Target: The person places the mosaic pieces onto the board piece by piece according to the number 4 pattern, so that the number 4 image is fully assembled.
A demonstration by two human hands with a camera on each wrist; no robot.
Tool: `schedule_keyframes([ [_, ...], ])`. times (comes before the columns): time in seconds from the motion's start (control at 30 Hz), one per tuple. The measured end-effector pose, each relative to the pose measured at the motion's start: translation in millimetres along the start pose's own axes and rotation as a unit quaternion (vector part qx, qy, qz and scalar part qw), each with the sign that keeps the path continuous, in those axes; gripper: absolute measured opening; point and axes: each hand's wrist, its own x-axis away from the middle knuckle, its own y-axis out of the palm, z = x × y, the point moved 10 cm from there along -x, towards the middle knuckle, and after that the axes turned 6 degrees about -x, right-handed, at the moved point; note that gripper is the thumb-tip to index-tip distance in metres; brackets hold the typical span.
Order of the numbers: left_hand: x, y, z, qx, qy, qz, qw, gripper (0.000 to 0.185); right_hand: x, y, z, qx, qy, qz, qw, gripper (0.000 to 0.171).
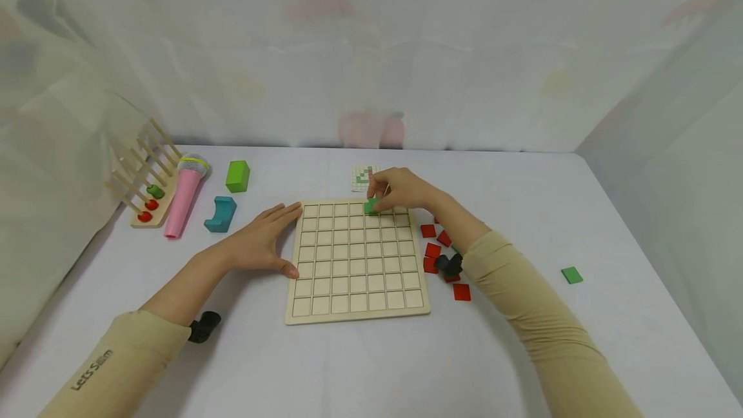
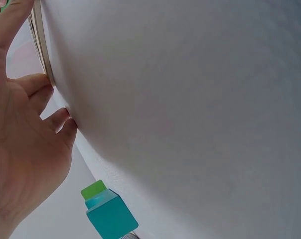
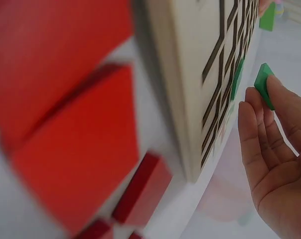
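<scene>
A wooden grid board (image 1: 356,289) lies in the middle of the table. My right hand (image 1: 378,202) is over the board's far row and pinches a green tile (image 1: 371,206) at its fingertips. In the right wrist view the green tile (image 3: 263,85) sits at the fingertips just off the board (image 3: 190,99), and a second green piece (image 3: 237,79) shows on the board's face beside it. My left hand (image 1: 290,240) rests with straight fingers against the board's left edge; in the left wrist view the fingers (image 2: 38,92) touch the board's rim (image 2: 40,45).
Several red tiles (image 1: 432,250) lie right of the board, a lone green tile (image 1: 571,275) farther right. A pattern card (image 1: 364,176) lies behind the board. At the left are a teal block (image 1: 220,213), a green block (image 1: 237,175), a pink toy microphone (image 1: 184,195) and a peg rack (image 1: 145,179).
</scene>
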Motion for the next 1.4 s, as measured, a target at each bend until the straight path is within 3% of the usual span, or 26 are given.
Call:
schedule_keyframes([
  [0.37,1.1,-2.2,2.0,-0.001,0.000,-0.001,1.0000,0.134,-13,23,-15,-0.008,0.001,-0.035,0.999,0.012],
  [0.63,-2.2,-4.3,6.3,0.028,0.008,0.003,0.9996,0.133,-15,30,-20,0.026,0.012,-0.043,0.999,0.010],
  [0.87,-1.3,-3.5,4.9,0.058,0.011,0.011,0.9982,0.128,-18,34,-21,0.036,0.028,-0.041,0.998,0.009],
  [1.4,0.4,-2.4,3.6,0.072,0.016,0.009,0.9972,0.126,-19,36,-20,0.023,0.023,-0.028,0.999,0.010],
])
